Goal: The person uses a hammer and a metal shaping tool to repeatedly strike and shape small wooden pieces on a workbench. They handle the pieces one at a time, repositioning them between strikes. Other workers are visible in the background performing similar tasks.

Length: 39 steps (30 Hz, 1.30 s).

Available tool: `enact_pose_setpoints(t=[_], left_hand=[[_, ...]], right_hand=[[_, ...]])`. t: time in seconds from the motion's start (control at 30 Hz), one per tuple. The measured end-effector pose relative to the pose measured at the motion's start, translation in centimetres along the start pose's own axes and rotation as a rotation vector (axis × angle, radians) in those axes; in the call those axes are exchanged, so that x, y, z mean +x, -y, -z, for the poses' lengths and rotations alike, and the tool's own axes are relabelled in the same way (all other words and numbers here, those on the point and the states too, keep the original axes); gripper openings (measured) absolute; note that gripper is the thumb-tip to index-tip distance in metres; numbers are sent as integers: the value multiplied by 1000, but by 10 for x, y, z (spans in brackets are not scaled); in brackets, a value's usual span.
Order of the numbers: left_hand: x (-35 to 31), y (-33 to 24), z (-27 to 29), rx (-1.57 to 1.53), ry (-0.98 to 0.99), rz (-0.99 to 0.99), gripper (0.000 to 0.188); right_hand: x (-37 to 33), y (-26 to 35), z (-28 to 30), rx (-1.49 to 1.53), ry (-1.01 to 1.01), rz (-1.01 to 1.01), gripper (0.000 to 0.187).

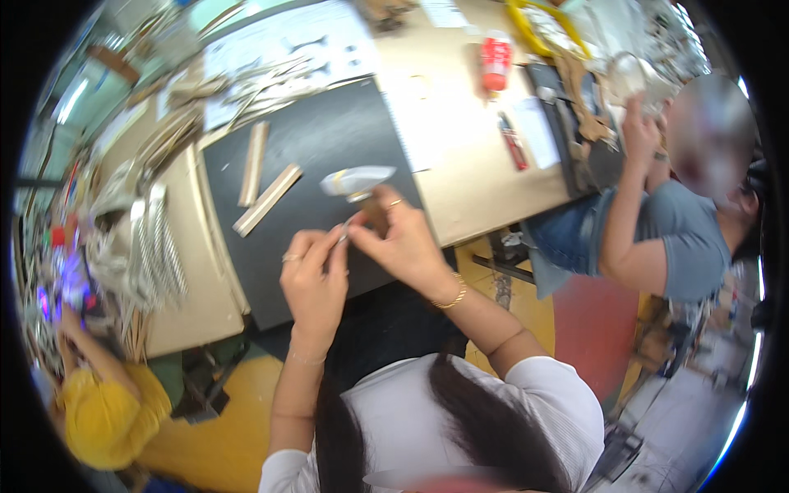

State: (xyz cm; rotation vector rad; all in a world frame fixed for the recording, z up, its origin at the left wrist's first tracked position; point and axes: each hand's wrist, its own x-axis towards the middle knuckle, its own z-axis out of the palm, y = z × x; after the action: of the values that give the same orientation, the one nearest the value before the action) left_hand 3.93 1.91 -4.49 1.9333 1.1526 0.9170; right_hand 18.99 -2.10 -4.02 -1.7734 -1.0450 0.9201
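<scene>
Over the black mat (341, 123), my left hand (315, 267) and my right hand (404, 246) meet, fingertips almost touching. The left thumb and fingers pinch a small, light-coloured thing too blurred to name. A short brown piece (375, 216) sits in my closed right hand, partly hidden by its fingers. Just beyond it lies a clear plastic bag (359, 180) with something pale and yellowish in it, blurred. Two tan strips with a lighter middle, an upright strip (254, 164) and a slanted strip (268, 200), lie on the mat to the left of my hands.
Silvery braided strips (156, 238) lie on the left table part. Loose tan strips and a printed sheet (288, 41) lie behind the mat. To the right are a red bottle (496, 62), a red-handled tool (514, 141) and a yellow basket (585, 45). Co-workers sit at both sides.
</scene>
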Motion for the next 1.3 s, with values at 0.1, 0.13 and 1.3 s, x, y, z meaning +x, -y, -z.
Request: enact_pose_setpoints(t=[0.1, 0.13, 1.3], left_hand=[[-2, 0, 0, 18, 13, 1, 14], [-1, 1, 0, 37, 16, -15, 13], [4, -5, -5, 318, 109, -264, 5]], right_hand=[[-2, 1, -2, 120, -10, 71, 52], [-2, 1, -2, 136, -7, 71, 51], [-8, -11, 1, 100, -27, 86, 52]])
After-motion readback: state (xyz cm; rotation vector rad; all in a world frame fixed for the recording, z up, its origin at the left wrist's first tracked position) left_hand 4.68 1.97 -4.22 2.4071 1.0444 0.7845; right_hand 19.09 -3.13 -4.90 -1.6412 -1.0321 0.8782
